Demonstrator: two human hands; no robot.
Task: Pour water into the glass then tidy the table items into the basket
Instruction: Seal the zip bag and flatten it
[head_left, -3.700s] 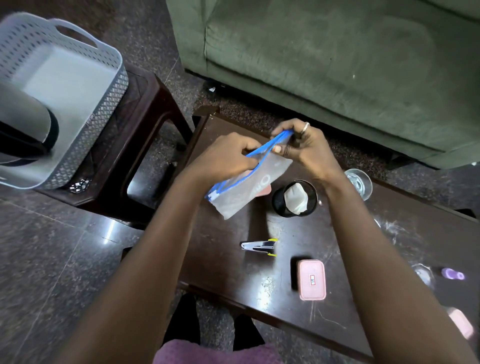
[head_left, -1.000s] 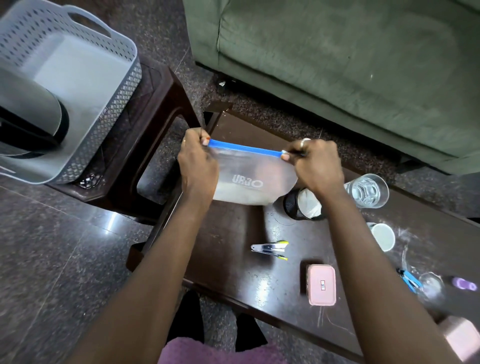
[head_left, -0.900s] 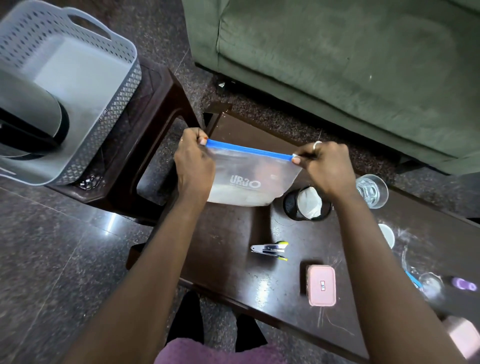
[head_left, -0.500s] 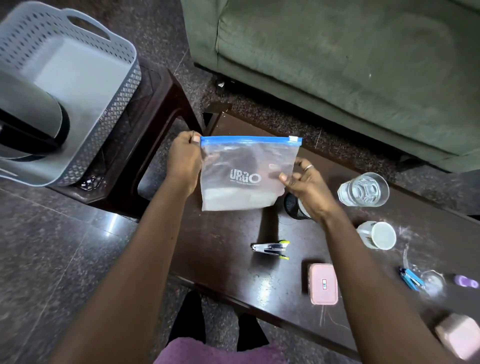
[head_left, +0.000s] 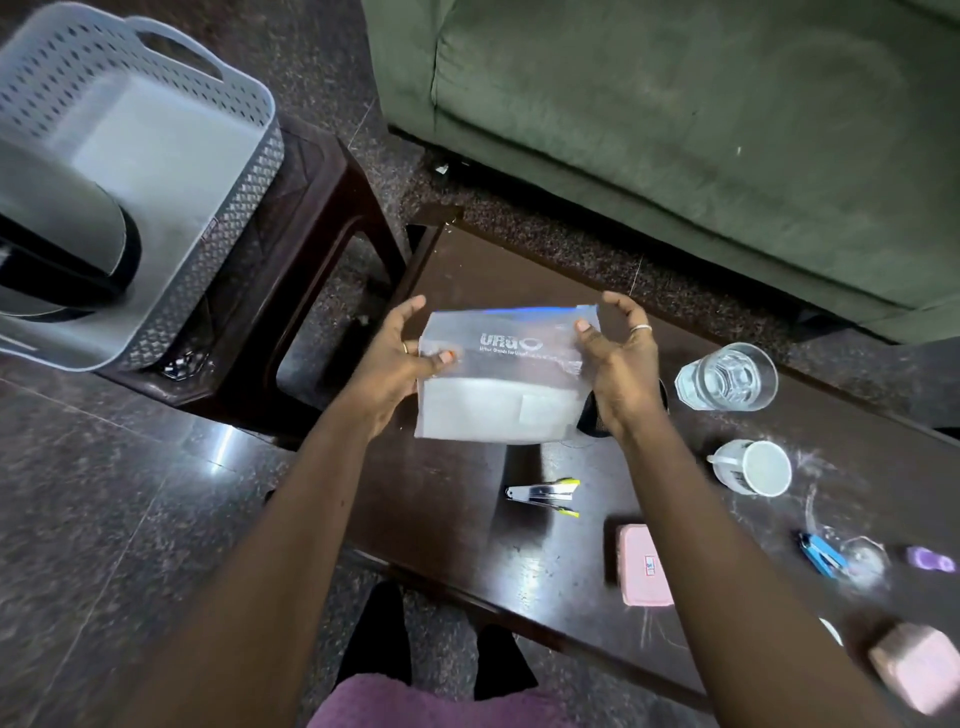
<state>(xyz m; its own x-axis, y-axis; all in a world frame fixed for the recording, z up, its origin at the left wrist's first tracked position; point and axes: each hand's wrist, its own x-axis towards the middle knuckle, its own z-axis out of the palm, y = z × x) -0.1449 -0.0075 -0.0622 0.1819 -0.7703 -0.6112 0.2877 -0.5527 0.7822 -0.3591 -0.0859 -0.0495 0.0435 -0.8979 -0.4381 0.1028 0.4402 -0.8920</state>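
Zip bag (head_left: 498, 387), tipped flatter since the previous frame, gripped by its side edges between left hand (head_left: 392, 364) and right hand (head_left: 621, 364) at frame centre, apparently ready for the basket (head_left: 234, 218) at upper left.

A green upholstered sofa (head_left: 675, 130) fills the upper right of my head-camera feed, its fabric worn and dotted with a few pale specks. Dark speckled stone floor (head_left: 104, 519) runs along the sofa's front edge and spreads left and down from it into polished slabs, one of which catches a bright glare. A small white scrap (head_left: 441, 169) lies on the floor just off the sofa's left front corner. Left of the sofa stands a dark wooden stool (head_left: 317, 176), and floor shows through its open frame.
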